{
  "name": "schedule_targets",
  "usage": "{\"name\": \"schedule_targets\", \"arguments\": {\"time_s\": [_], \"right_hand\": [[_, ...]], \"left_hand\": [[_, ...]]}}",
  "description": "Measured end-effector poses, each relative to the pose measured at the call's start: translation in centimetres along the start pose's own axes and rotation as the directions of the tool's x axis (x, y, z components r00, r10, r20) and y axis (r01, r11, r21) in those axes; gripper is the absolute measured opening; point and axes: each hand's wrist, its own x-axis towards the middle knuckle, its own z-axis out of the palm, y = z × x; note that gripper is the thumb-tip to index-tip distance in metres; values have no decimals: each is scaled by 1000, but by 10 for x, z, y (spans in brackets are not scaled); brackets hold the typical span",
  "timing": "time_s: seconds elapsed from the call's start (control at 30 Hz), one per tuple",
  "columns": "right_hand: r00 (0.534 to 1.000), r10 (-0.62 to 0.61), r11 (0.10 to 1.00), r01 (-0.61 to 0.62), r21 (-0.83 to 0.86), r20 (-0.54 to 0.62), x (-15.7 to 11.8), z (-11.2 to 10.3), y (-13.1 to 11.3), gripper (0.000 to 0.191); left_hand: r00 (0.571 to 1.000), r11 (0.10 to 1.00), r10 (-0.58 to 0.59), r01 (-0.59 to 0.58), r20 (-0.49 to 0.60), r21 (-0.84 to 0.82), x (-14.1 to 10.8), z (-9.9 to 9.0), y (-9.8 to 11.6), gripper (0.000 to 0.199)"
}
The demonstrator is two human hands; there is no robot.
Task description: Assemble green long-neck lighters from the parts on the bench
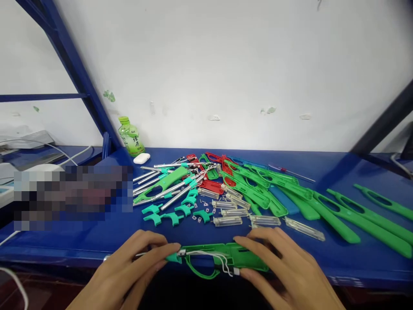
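Observation:
At the table's front edge, my two hands hold a green lighter casing half, its hollow side toward me. My left hand is closed around its narrow end, where a teal trigger piece and a metal tube end show at the fingertips. White wires run from there along the casing to a small black part with a white tip. My right hand grips the wide end, thumb near that white tip. The fingers hide both ends of the casing.
Behind my hands lie teal trigger pieces, clear fuel tanks and metal tubes with wires. More green casings spread to the right. A green bottle and a white case stand back left.

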Motion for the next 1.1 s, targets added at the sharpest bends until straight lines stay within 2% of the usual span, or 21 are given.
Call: {"name": "schedule_targets", "arguments": {"time_s": [0.13,0.23,0.37,0.53,0.6,0.8,0.9,1.1], "right_hand": [[1000,8,999,-9,37,4,1,-1,0,51],[1000,15,999,-14,48,-7,3,-1,-1,49],[1000,4,999,-3,52,-17,4,-2,0,48],[1000,3,999,-3,35,-3,2,0,-1,47],[1000,1,999,-1,32,-6,1,1,-2,47],[1000,12,999,-12,40,-10,2,-1,1,47],[1000,15,998,-15,54,-11,2,-1,2,46],[999,17,998,-15,68,-28,3,-1,0,42]], "left_hand": [[1000,1000,-2,2,26,-3,1,1,-1,42],[1000,1000,1,-1,8,-13,1,-2,1,39],[999,999,-46,47,-5,19,-4,0,6,39],[990,998,-61,61,-131,1,-2,13,6,32],[989,999,-43,39,-140,-28,1,16,4,29],[999,1000,-6,5,-49,-27,2,8,2,34],[999,999,50,-49,16,-17,1,4,2,49],[994,995,94,-95,52,14,-4,-3,-1,60]]}}
